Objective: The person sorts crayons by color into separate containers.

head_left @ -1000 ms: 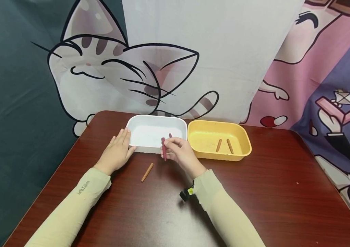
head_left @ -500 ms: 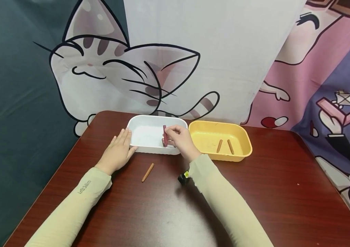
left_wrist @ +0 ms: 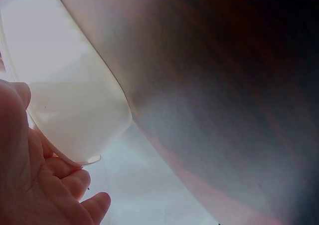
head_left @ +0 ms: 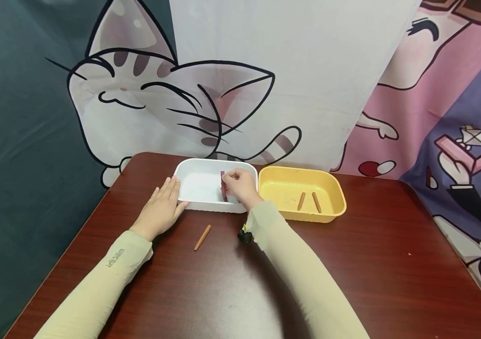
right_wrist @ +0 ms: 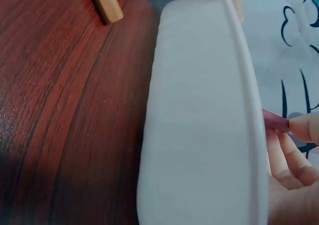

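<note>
My right hand (head_left: 242, 187) is inside the white plastic tray (head_left: 199, 205), pinching a dark red crayon (head_left: 223, 181) between thumb and fingers. The crayon stands nearly upright in the head view; part of it shows above the tray's rim in the right wrist view, as a dark red end (right_wrist: 275, 121). My left hand (head_left: 159, 209) rests against the tray's left end with fingers straight. In the left wrist view its fingers (left_wrist: 62, 185) touch the tray wall (left_wrist: 79, 100). The tray floor behind my right hand is hidden.
An orange-brown crayon (head_left: 202, 238) lies on the dark red wooden table (head_left: 206, 292) in front of the white tray. To the tray's right stands a yellow tray (head_left: 276, 188) holding two orange-brown crayons (head_left: 316, 202). A cartoon-print cloth (head_left: 308, 70) hangs behind the table.
My right hand has moved from the white tray's front edge back into the tray, carrying the dark red crayon. Another dark red piece seen there earlier is now hidden. My left hand stays put.
</note>
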Action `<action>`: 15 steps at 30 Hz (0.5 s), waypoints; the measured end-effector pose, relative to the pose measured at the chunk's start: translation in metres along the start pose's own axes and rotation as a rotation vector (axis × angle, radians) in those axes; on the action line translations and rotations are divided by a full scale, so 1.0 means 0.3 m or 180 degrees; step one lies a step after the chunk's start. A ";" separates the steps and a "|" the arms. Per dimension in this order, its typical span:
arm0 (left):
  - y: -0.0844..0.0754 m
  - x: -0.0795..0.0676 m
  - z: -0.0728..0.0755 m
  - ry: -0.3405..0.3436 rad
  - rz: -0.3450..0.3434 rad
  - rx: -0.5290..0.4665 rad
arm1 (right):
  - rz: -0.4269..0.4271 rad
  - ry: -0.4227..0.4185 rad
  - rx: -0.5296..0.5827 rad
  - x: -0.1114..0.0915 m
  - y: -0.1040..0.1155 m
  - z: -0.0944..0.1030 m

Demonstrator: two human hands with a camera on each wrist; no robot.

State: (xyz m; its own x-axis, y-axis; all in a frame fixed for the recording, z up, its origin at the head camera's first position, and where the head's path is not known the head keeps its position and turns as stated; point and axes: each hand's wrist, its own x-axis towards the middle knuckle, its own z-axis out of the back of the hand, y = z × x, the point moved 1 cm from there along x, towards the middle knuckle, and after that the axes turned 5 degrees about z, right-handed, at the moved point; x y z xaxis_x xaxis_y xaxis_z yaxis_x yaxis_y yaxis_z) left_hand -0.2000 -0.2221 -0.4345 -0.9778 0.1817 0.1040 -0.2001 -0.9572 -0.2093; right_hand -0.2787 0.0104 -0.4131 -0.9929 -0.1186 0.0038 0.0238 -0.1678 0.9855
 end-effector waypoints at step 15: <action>-0.001 0.002 0.003 0.0019 0.0020 -0.0026 | 0.0043 0.0303 -0.1167 0.007 0.003 -0.036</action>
State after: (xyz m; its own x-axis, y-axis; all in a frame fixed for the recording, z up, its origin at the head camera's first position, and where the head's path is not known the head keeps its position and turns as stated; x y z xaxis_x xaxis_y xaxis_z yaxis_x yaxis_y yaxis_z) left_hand -0.2005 -0.2221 -0.4334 -0.9794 0.1771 0.0970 -0.1945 -0.9564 -0.2178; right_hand -0.2795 -0.0006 -0.4140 -0.9774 -0.2106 -0.0162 0.0941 -0.5028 0.8593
